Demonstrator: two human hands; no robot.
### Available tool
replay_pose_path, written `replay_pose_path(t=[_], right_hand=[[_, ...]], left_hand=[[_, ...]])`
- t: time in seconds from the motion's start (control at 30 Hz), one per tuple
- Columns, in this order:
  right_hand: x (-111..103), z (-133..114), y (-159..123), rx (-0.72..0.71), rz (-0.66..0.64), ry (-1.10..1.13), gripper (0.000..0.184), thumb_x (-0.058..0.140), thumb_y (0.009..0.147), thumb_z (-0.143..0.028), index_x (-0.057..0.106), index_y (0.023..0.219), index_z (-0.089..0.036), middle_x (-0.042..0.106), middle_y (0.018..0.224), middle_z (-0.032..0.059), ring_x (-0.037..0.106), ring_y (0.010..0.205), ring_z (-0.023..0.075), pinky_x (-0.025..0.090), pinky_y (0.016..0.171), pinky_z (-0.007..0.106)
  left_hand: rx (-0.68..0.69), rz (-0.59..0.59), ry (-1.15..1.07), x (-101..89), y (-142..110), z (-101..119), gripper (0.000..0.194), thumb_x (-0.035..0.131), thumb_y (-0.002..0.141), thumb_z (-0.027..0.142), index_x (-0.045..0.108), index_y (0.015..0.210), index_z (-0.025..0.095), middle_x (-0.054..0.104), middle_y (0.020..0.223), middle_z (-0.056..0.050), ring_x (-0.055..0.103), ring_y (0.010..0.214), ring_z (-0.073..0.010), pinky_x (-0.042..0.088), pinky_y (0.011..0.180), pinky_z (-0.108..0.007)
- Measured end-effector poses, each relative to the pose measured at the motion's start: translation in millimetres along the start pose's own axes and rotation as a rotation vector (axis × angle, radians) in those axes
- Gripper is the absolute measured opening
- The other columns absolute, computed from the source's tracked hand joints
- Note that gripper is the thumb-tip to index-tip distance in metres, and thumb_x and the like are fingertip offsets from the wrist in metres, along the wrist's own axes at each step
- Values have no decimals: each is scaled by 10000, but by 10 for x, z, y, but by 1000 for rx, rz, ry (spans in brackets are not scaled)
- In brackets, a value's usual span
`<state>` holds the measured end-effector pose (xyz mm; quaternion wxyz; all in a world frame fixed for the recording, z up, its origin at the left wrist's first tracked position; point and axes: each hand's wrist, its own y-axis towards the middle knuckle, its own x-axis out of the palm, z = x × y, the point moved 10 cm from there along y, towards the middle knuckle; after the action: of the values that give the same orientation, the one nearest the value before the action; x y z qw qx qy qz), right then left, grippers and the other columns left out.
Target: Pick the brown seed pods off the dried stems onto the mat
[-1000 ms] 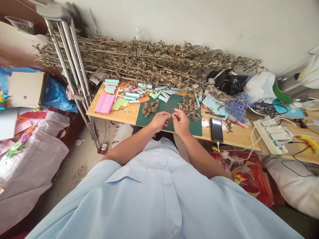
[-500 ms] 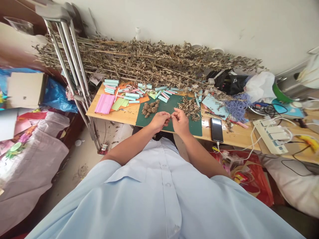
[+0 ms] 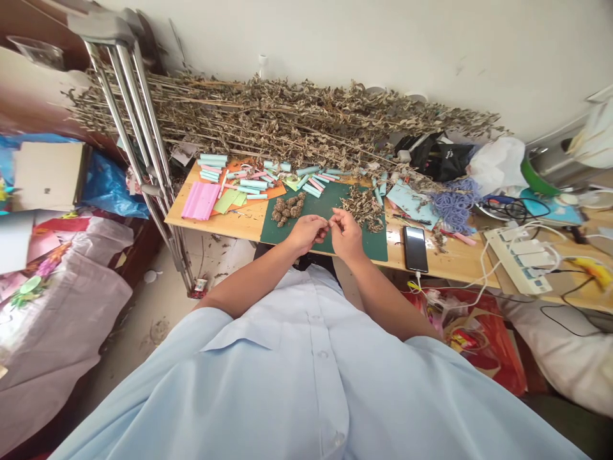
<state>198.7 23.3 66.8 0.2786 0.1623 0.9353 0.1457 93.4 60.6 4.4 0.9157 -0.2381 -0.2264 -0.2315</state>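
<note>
Well, both forearms reach in over the near edge of the wooden table [image 3: 230, 220], and the hands meet above a dark green cutting mat [image 3: 368, 246]. The left hand [image 3: 306, 233] and the right hand [image 3: 345, 235] are curled narrow, their fingertips [image 3: 334, 212] pinched close together over the middle of the mat; anything between them is too small to make out, so what they hold cannot be told. Just left of them, toward the mat's far edge, sits a cluster of dark dried seed clumps [image 3: 287, 209]; just right, a loose heap of crumbled dried leaves [image 3: 364, 209] lies on the mat. Along the table's far edge, a long bundle of dried leafy stems [image 3: 287, 115] lies against the wall. Near the far left corner, pale blue and pink paper tubes [image 3: 253, 184] are scattered beside a stack of pink paper sheets [image 3: 201, 200]. Toward the right end, a smartphone [image 3: 416, 249] lies by the near edge with a white cable plugged in, and a tangle of purple cord [image 3: 454, 204] sits beyond it. A pair of metal crutches [image 3: 138, 128] stands across the table's left end.
</note>
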Motion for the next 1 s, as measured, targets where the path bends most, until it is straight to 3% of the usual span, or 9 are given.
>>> replay_pose_path(t=[0.27, 0.5, 0.6, 0.7, 0.77, 0.83, 0.93, 1.0], right_hand=[[-26, 55, 10, 21, 10, 68, 333, 535, 940, -327, 591, 1256, -239, 695, 987, 43, 678, 852, 192, 559, 856, 375], [-107, 193, 23, 103, 34, 113, 305, 570, 904, -339, 609, 1188, -233, 700, 963, 40, 690, 826, 196, 564, 801, 369], [-115, 178, -67, 92, -141, 86, 230, 562, 896, -314, 657, 1088, -233, 699, 855, 9, 668, 733, 180, 544, 732, 339], [-1, 184, -298, 51, -503, -23, 129, 593, 874, -308, 698, 899, -236, 669, 690, -22, 600, 615, 161, 493, 628, 301], [24, 297, -441, 107, -642, -92, 148, 649, 867, -372, 711, 871, -238, 632, 592, -42, 551, 530, 152, 459, 564, 290], [-43, 390, -433, 167, -563, -106, 215, 683, 859, -431, 722, 949, -239, 646, 597, -43, 566, 522, 156, 474, 566, 298], [-230, 402, -280, 192, -192, 19, 329, 660, 885, -427, 681, 1152, -236, 745, 828, 6, 680, 676, 178, 552, 696, 338], [-258, 330, -216, 143, -40, 84, 368, 650, 892, -389, 647, 1226, -234, 761, 973, 42, 719, 796, 192, 574, 771, 359]], left_hand=[[-91, -13, 17, -21, -23, -72, 116, 699, 672, 179, 604, 713, 126, 677, 701, -75, 599, 527, -113, 365, 447, -213], [-71, 3, 10, -53, -56, -15, 194, 748, 698, 232, 599, 777, 136, 684, 709, -63, 558, 506, -89, 327, 435, -194], [-65, 16, 19, -85, -68, 23, 209, 751, 706, 235, 573, 781, 154, 669, 686, -47, 538, 495, -85, 288, 420, -181], [-59, 16, 28, -118, -65, 19, 212, 752, 712, 230, 566, 786, 161, 641, 664, -28, 511, 480, -74, 247, 410, -173], [-57, 7, 40, -122, -58, -9, 205, 749, 716, 224, 567, 786, 161, 624, 653, -20, 493, 471, -67, 229, 406, -171], [-54, -8, 56, -103, -48, -43, 197, 747, 722, 221, 571, 787, 160, 614, 650, -17, 482, 470, -62, 221, 407, -169], [-58, -23, 79, -52, -38, -94, 193, 750, 725, 228, 582, 785, 157, 609, 653, -15, 476, 474, -57, 211, 407, -166], [-66, -28, 93, -19, -35, -116, 188, 752, 724, 230, 591, 785, 154, 606, 656, -13, 474, 477, -54, 205, 405, -164]])
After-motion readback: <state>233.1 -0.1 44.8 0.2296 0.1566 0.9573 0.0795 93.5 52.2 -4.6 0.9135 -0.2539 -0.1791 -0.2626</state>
